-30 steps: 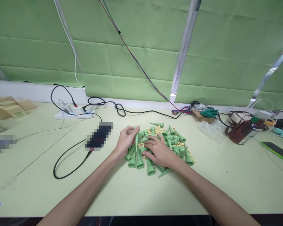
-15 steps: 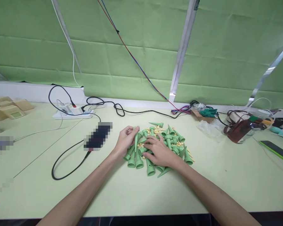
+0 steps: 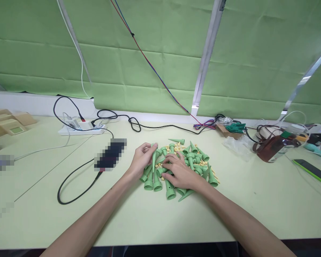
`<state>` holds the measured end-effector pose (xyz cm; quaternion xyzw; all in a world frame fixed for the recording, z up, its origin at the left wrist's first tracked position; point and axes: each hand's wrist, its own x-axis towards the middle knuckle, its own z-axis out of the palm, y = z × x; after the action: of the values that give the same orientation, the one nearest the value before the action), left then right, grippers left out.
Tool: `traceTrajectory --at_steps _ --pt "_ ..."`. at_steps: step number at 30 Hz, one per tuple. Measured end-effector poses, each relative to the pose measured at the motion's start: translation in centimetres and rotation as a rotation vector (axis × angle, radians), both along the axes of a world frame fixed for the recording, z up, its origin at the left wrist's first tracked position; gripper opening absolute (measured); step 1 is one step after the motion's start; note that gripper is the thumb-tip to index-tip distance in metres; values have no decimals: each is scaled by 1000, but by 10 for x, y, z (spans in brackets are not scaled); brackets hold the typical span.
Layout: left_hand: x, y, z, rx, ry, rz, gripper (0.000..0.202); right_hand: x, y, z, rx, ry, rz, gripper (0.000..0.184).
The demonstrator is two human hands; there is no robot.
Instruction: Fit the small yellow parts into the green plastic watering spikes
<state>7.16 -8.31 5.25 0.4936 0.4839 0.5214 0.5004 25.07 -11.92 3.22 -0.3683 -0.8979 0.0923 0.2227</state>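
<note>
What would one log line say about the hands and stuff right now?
left hand: holds green cone | right hand: on cone pile | yellow bits: among the pile | brown bottle: right of pile

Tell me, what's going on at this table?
Someone is handling green cones, heaped with small yellow pieces on a table. The left hand holds one cone between thumb and fingers. The right hand is over other cones; whether it grips any is hard to tell. A bottle is off to the right.
</note>
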Motion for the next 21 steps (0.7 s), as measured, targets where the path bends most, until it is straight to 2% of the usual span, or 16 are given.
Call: traceTrajectory --at_steps 9,13,21 --pt "-1 1 -1 14 -5 -12 41 0 1 -2 34 15 -15 22" --pt "-1 2 -2 15 -6 -12 41 0 2 -3 69 25 -41 27" --pt "1 1 0 -2 -9 -8 42 -4 8 -2 150 -2 -112 24"
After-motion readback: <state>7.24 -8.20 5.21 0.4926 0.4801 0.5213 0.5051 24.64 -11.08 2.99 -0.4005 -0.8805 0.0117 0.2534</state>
